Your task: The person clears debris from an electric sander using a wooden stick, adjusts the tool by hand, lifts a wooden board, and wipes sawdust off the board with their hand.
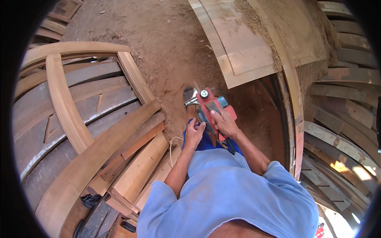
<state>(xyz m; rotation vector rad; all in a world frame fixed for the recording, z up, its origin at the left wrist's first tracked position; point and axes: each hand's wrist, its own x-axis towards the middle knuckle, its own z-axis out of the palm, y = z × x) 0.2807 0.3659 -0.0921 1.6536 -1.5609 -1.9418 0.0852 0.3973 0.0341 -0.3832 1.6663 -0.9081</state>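
Note:
A red power tool (211, 102), which looks like an electric hand planer, is held in front of my waist. It has a round black-and-white knob at its far end, a silver metal piece on the left and a blue-grey part on the right. My right hand (224, 122) wraps round its handle. Bent fingers of my left hand (194, 134) press on the black part along the tool's left side; exactly what they pinch there is hidden. A dark cord hangs from the near end.
On the left, a wooden frame (67, 95) rests over stacked boards (139, 170). A pale cord (171, 152) loops beside them. Sheets of plywood (242, 43) lie on a bench at the far right, with sawdust on it. More planks (345, 95) are piled along the right. The floor is brown dirt.

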